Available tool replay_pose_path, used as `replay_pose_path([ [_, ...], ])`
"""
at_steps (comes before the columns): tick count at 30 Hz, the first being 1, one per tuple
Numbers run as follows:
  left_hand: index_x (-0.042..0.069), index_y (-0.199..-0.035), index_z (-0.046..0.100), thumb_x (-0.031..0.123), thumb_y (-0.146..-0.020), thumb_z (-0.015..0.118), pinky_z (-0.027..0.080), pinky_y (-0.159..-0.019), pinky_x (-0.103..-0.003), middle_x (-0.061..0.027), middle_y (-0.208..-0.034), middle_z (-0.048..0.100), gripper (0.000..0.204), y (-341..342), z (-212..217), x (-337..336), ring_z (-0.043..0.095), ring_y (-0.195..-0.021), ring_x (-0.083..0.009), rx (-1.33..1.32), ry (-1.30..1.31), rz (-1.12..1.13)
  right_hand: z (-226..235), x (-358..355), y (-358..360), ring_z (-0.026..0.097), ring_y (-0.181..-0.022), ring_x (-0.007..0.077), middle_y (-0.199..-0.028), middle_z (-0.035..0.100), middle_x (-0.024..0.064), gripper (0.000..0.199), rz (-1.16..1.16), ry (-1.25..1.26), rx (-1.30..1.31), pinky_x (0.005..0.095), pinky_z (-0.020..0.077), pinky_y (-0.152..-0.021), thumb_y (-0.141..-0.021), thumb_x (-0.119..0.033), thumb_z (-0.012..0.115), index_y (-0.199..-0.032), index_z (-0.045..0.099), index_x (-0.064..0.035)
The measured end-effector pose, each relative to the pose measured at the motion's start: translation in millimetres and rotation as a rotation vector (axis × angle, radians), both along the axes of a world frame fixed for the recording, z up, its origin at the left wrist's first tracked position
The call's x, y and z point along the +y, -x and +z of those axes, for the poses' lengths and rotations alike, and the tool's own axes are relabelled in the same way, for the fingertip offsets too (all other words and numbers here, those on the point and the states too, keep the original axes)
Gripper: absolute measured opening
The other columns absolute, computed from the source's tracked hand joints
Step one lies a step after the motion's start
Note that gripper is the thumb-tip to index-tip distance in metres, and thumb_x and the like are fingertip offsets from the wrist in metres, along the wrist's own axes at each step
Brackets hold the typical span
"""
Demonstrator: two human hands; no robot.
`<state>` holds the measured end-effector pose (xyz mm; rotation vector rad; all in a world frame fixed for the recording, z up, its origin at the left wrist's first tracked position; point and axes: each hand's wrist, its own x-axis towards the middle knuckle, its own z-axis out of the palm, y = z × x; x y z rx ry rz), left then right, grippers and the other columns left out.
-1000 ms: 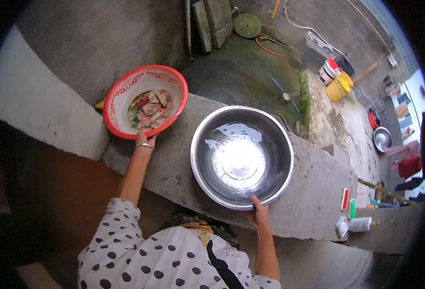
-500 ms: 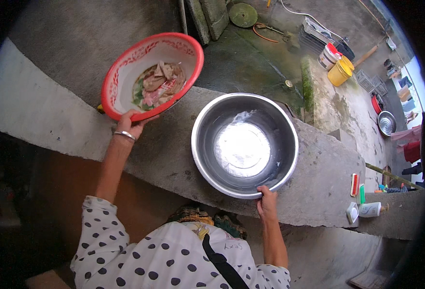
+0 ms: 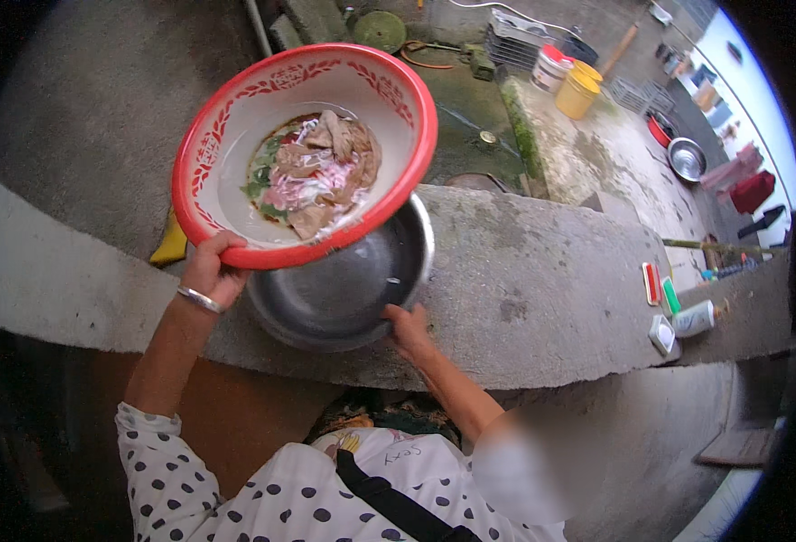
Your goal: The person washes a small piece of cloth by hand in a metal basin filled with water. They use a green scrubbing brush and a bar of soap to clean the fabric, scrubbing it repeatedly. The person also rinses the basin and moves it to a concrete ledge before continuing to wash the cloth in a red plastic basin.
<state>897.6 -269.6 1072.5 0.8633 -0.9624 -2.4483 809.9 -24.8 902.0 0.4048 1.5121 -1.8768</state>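
Observation:
My left hand [image 3: 217,275] grips the near-left rim of a white enamel-look basin [image 3: 235,194] with a red rim and red patterned inside. This basin is lifted and tilted. Brown cloth [image 3: 342,149] lies in it in some water, with pink-and-white and green patches around it. Below stands a wide steel basin [image 3: 325,303], its far part hidden by the raised one. At the steel basin's near-right rim, my right hand [image 3: 409,327] is closed on the edge.
Both basins are over a concrete ledge [image 3: 506,280]. Two brushes, one red [image 3: 651,284] and one green [image 3: 670,295], lie at its right beside a white bottle [image 3: 694,318]. Yellow buckets [image 3: 577,92] stand farther back. Something yellow [image 3: 171,242] shows left of the basins.
The red-rimmed basin has come right and nearer, over the steel basin. My right hand and the steel basin have shifted left. The view has turned somewhat.

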Motion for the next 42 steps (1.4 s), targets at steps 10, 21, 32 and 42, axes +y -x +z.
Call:
replay_pose_path([
  [10, -0.006, -0.114, 0.035, -0.007, -0.069, 0.049, 0.044, -0.089, -0.04, -0.0179, -0.107, 0.049, 0.047, 51.4, -40.7, 106.9, 0.052, -0.099, -0.0286, -0.063, -0.146, -0.39, -21.9, -27.1, -7.5, 0.054, -0.067, 0.0185, -0.084, 0.055, 0.008, 0.034, 0.361, 0.012, 0.117, 0.0336, 0.0434, -0.051, -0.08, -0.032, 0.054, -0.1, 0.053, -0.0053],
  [21, -0.007, -0.109, 0.04, -0.007, -0.072, 0.048, 0.048, -0.084, -0.037, -0.0164, -0.103, 0.052, 0.038, 109.6, -126.7, 253.2, 0.056, -0.093, -0.0267, -0.163, -0.246, -0.562, 44.5, 235.5, 13.5, 0.057, -0.065, 0.0191, -0.069, 0.057, 0.0128, 0.028, 1.385, -0.002, 0.697, 0.0308, 0.0466, -0.066, -0.086, -0.023, 0.045, -0.087, 0.057, 0.0023],
  [32, -0.006, -0.108, 0.046, 0.0, -0.074, 0.055, 0.05, -0.079, -0.036, -0.015, -0.1, 0.057, 0.035, 115.1, -168.0, 388.7, 0.058, -0.09, -0.0239, -0.183, -0.142, -0.453, 38.1, 363.4, 247.3, 0.059, -0.077, 0.0296, -0.079, 0.061, 0.0161, 0.025, 0.733, -0.924, 1.352, 0.0389, 0.0477, -0.066, -0.078, -0.011, 0.052, -0.102, 0.052, -0.0032],
  [42, -0.005, -0.103, 0.047, -0.005, -0.067, 0.053, 0.053, -0.069, -0.036, -0.0143, -0.092, 0.057, 0.036, 104.0, -174.4, 419.7, 0.06, -0.079, -0.0245, -0.251, -0.15, -0.398, -6.5, 361.3, 271.8, 0.055, -0.07, 0.0346, -0.071, 0.055, 0.0153, 0.01, 0.623, -0.808, 1.56, 0.0442, 0.0449, -0.059, -0.075, -0.011, 0.052, -0.081, 0.053, -0.0027],
])
